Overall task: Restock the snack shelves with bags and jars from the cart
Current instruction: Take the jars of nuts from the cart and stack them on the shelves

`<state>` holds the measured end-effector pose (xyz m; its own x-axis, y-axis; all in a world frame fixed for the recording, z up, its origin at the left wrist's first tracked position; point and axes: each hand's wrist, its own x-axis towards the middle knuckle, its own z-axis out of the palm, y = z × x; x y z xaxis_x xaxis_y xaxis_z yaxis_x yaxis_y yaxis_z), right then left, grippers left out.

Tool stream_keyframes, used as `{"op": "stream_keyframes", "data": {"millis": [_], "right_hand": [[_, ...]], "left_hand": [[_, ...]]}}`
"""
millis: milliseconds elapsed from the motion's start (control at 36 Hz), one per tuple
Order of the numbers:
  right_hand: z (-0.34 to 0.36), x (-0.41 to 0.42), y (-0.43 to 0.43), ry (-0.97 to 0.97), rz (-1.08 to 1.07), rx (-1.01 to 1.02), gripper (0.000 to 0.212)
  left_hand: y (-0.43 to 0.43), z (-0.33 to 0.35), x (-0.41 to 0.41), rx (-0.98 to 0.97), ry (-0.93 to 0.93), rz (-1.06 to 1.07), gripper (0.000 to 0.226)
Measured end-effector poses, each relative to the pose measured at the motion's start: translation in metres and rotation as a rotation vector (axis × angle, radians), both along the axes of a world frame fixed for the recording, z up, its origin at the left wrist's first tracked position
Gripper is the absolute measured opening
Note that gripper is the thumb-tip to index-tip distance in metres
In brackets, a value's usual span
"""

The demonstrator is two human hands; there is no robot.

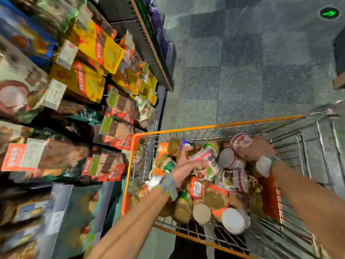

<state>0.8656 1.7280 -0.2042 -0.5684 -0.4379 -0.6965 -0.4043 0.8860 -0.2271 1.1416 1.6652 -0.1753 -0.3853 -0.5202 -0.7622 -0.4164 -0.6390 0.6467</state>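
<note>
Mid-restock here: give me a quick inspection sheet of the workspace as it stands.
Surface: cart, wire with an orange rim, heaped full.
Job's things: jars fill the cart; shelves at left carry yellow bags.
Clutter: nothing seen.
Hands: left hand lies on pink bag, fingers straight; right hand grips red-white jar.
Cables: nothing seen.
Surroundings: grey tiled floor, green arrow mark.

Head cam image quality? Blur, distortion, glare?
Head view: motion blur smears the shelves at left, the left hand and the right hand gripping a jar; wide-angle bows the cart rim; cashews label legible; no harsh glare.
</note>
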Motion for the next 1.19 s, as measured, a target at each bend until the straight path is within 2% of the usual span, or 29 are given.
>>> {"op": "stream_keyframes", "data": {"millis": [83, 194, 250, 361, 444, 500, 583, 611, 694, 750, 833, 917, 1000, 1028, 1083, 1111, 1194], "right_hand": [[0.022, 0.01, 0.008, -0.18, -0.097, -0.075, 0.105], [0.044, 0.018, 0.017, -0.481, -0.107, -0.262, 0.058], [0.065, 0.028, 0.016, -0.604, -0.084, -0.344, 0.063], [0.101, 0.062, 0.005, -0.904, -0.155, -0.498, 0.058], [0.132, 0.104, -0.015, -1.062, -0.125, -0.52, 0.043], [0.149, 0.129, -0.027, -1.135, -0.118, -0.537, 0.04], [0.184, 0.174, -0.042, -1.278, -0.024, -0.523, 0.016], [0.192, 0.184, -0.043, -1.283, 0.001, -0.512, 0.019], [0.229, 0.238, -0.051, -1.309, 0.168, -0.506, 0.047], [0.25, 0.262, -0.05, -1.318, 0.289, -0.529, 0.047], [0.292, 0.319, -0.042, -1.357, 0.467, -0.537, 0.035], [0.325, 0.367, -0.035, -1.438, 0.504, -0.552, 0.075], [0.353, 0.423, -0.028, -1.48, 0.495, -0.538, 0.049], [0.366, 0.448, -0.024, -1.488, 0.503, -0.521, 0.044], [0.389, 0.477, -0.015, -1.503, 0.504, -0.519, 0.041], [0.399, 0.491, -0.011, -1.501, 0.49, -0.527, 0.04], [0.427, 0.535, 0.008, -1.553, 0.503, -0.535, 0.042]], "left_hand": [[0.007, 0.011, 0.003, 0.045, 0.018, 0.235, 0.093], [0.013, 0.04, 0.008, 0.067, 0.138, 0.345, 0.08], [0.014, 0.055, 0.017, 0.041, 0.144, 0.359, 0.076], [0.015, 0.087, 0.039, -0.029, 0.14, 0.414, 0.081], [0.019, 0.124, 0.073, -0.131, 0.171, 0.493, 0.074], [0.022, 0.147, 0.095, -0.174, 0.205, 0.574, 0.068], [0.031, 0.176, 0.141, -0.289, 0.217, 0.694, 0.079], [0.033, 0.181, 0.151, -0.319, 0.197, 0.718, 0.081], [0.049, 0.214, 0.203, -0.437, 0.211, 0.828, 0.082], [0.057, 0.233, 0.22, -0.49, 0.201, 0.877, 0.083], [0.084, 0.276, 0.259, -0.609, 0.176, 0.952, 0.084], [0.107, 0.312, 0.293, -0.693, 0.168, 1.045, 0.074], [0.137, 0.348, 0.333, -0.778, 0.227, 1.092, 0.069], [0.145, 0.356, 0.357, -0.821, 0.234, 1.113, 0.074], [0.159, 0.376, 0.379, -0.868, 0.265, 1.141, 0.091], [0.167, 0.383, 0.391, -0.884, 0.289, 1.165, 0.093], [0.195, 0.399, 0.44, -0.881, 0.436, 1.18, 0.073]]}}
